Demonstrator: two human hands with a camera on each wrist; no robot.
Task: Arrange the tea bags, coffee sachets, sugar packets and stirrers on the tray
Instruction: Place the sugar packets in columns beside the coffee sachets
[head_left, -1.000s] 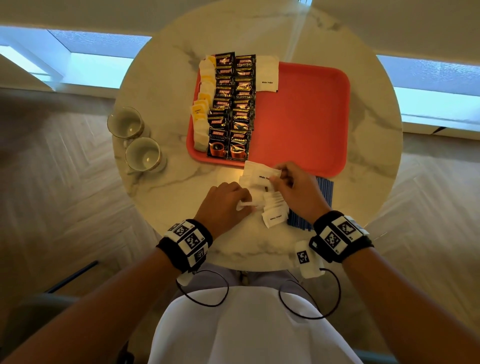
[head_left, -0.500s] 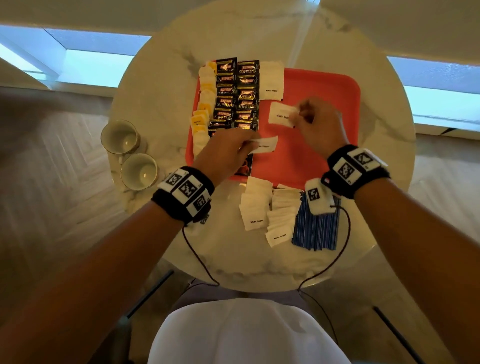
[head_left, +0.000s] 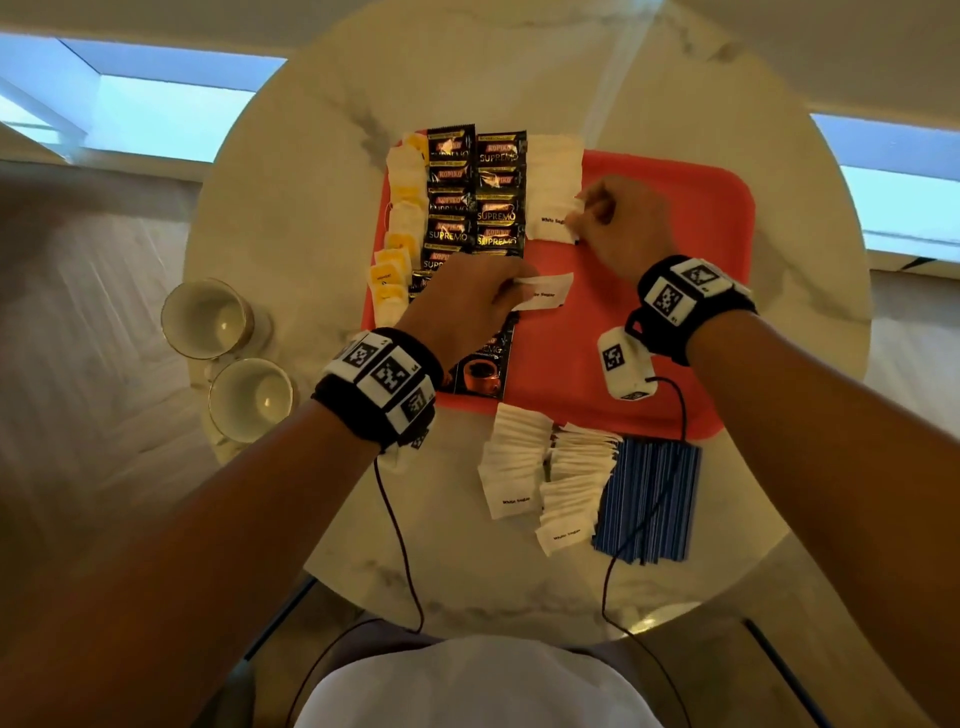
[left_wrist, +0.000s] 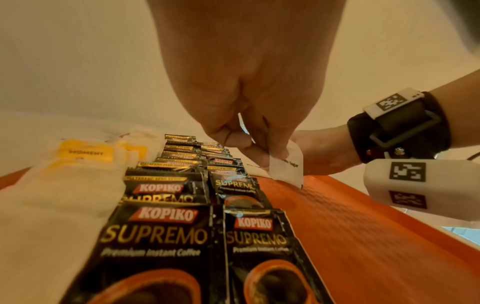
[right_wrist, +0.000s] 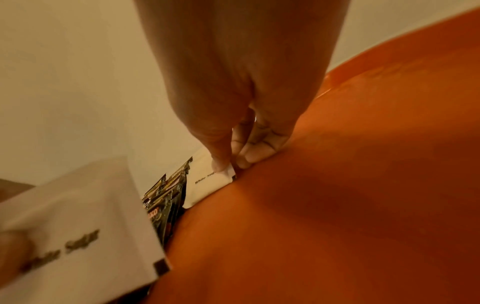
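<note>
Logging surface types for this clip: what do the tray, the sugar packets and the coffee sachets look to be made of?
Tray: likely moulded plastic, orange-red with a fine textured face.
Sugar packets: matte white paper, crimped edges, printed text.
Coffee sachets: glossy black film or foil laminate, judging by the sheen and serrated ends.

Right hand (head_left: 613, 223) lowered its sugar packet (head_left: 553, 228) (beside coffee sachets (head_left: 498, 192)).

Head camera looks straight down; wrist cameras skim the shared tray (head_left: 675, 218) closely.
</note>
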